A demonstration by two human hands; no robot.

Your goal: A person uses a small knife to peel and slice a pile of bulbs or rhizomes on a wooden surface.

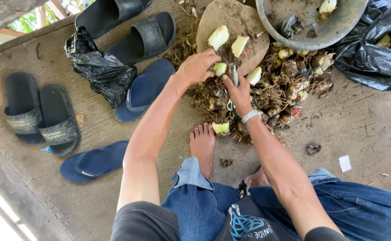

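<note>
Overhead, the grey basin (338,31) holds a pale peeled tuber (327,6) and scraps

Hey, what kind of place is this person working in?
Probably a porch or doorstep of a home, used for preparing food. Sandals lie about the bare concrete floor, and the person squats barefoot, cutting pale root pieces on a round wooden board beside a metal basin.
</note>
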